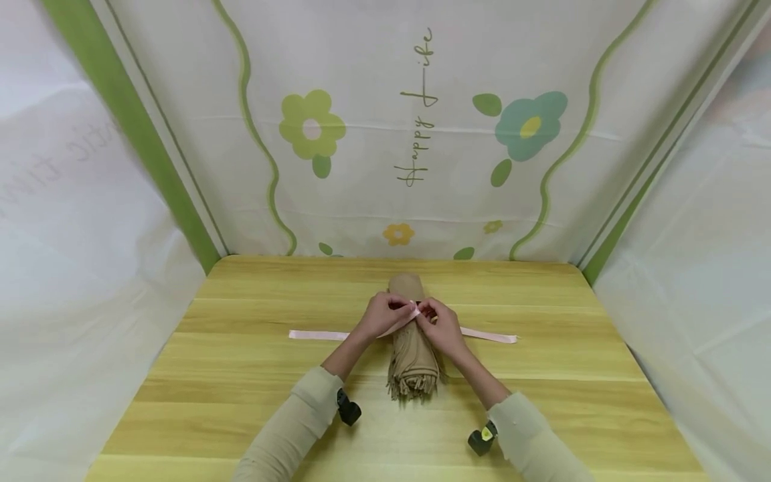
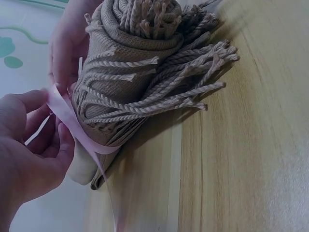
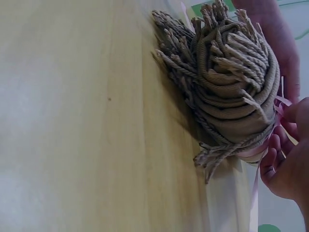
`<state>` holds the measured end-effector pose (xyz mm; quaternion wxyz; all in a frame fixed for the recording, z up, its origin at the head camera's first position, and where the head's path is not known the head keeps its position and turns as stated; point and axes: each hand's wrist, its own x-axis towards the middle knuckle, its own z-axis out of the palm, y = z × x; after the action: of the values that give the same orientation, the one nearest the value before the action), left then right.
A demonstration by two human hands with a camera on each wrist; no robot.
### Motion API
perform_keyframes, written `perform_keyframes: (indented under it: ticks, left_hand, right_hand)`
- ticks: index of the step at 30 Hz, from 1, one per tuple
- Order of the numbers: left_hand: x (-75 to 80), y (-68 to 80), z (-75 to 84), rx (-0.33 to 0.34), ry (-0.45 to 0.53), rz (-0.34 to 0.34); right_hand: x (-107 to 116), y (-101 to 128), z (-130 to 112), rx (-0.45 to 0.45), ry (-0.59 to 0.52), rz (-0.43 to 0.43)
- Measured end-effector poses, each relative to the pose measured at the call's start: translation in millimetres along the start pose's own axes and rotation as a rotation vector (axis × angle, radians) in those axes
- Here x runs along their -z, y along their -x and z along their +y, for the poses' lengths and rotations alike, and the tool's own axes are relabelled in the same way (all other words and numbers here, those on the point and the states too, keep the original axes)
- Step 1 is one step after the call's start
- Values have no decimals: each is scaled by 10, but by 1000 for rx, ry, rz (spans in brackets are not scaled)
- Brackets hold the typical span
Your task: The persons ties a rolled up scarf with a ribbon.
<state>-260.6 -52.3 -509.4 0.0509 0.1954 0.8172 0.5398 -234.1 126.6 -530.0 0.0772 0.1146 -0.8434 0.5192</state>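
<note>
Both hands are up at the middle of the roll. A beige, tightly rolled woven scarf with twisted tassel fringe (image 1: 413,348) lies lengthwise on the pale yellow wooden surface (image 1: 241,375), fringe end toward the person, plain end pointing at the back wall. Across it runs a thin pale pink satin ribbon (image 1: 319,335); its two tails lie flat on the surface, one out to the left, the other out to the right, and its middle comes up over the top of the roll.

The left hand (image 1: 383,314) sits on the left upper side of the scarf, fingers curled, pinching the ribbon. The left wrist view backs this up: the ribbon (image 2: 72,123) passes between thumb and fingers (image 2: 46,145) and wraps snug under the roll (image 2: 130,92), with a loose length trailing down toward the surface.

The right hand (image 1: 442,326) meets it from the other side, fingertips almost touching the left hand's over the top of the roll, and it too pinches pink ribbon. In the right wrist view the curled fingers (image 3: 285,164) are pressed against the side of the scarf (image 3: 231,96), with ribbon (image 3: 254,193) hanging just beneath them.

Sage-coloured sleeves (image 1: 295,422) cover both forearms, and a small black camera mount (image 1: 348,407) sits at each wrist. Around the surface hangs a white cloth backdrop printed with green and teal flowers (image 1: 530,127) and wavy green lines.
</note>
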Motion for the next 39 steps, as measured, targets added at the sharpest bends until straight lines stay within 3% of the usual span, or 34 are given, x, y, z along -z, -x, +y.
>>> perform_keyframes:
  ticks: [5, 12, 22, 32, 39]
  left_hand:
    - [19, -9, -16, -23, -13, -1]
    - [-15, 1, 7, 16, -16, 6]
    - [-59, 0, 23, 40, 67, 14]
    - [-75, -13, 24, 64, 46, 27]
    - [-83, -11, 42, 68, 19, 56]
  right_hand:
    - [-19, -7, 13, -11, -5, 33]
    - [-44, -22, 8, -29, -31, 66]
    - [-105, -25, -17, -49, -59, 168]
    - [-109, -38, -16, -157, -223, 211]
    - [0, 27, -290, -180, -282, 177]
